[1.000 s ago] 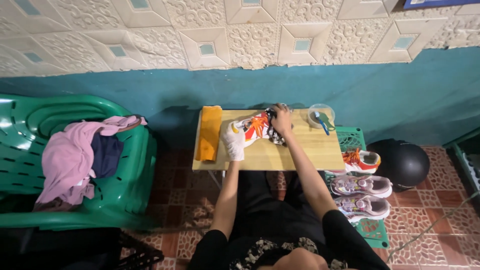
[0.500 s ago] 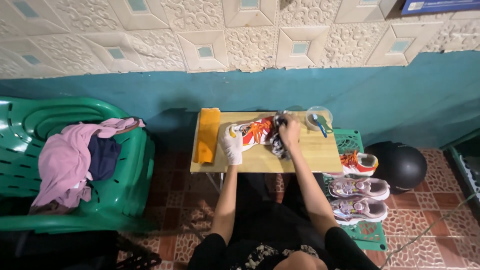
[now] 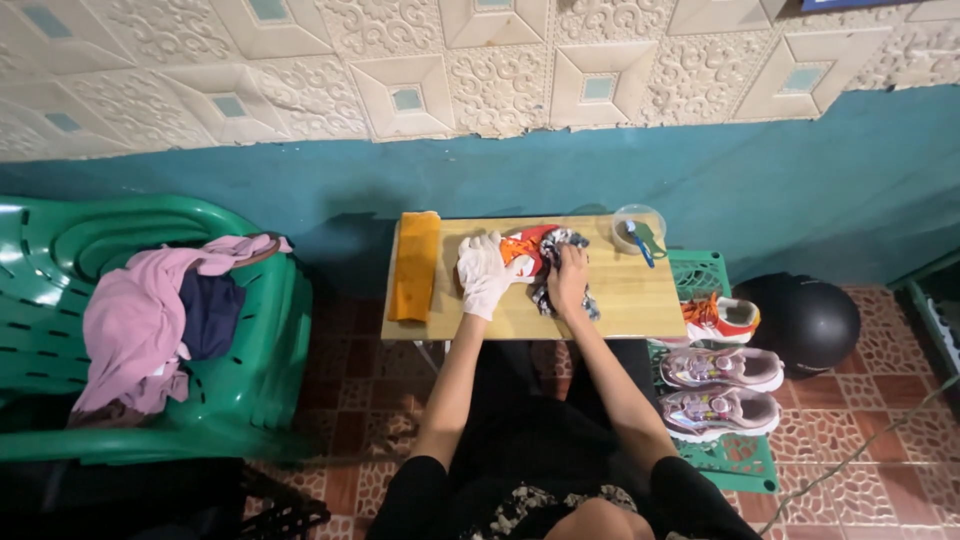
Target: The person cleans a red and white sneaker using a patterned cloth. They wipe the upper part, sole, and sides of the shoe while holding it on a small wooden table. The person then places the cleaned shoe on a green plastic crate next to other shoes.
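Gloved left hand [image 3: 484,272] grips the orange-and-white shoe [image 3: 522,250] mid-desk [image 3: 640,305]. Right hand [image 3: 569,280], now lower than a second ago, presses a patterned cloth [image 3: 549,292] against it; wiping continues.

Layout: table [image 3: 640,300] at frame centre, against the wall.
On it, a folded cloth [image 3: 416,265] at left, a shoe [image 3: 525,250] mid-top between both hands, a bowl [image 3: 638,228] upper right. Chair [image 3: 250,380] with clothes [image 3: 150,320] far left; three shoes [image 3: 720,385] and a helmet [image 3: 805,320] at right.
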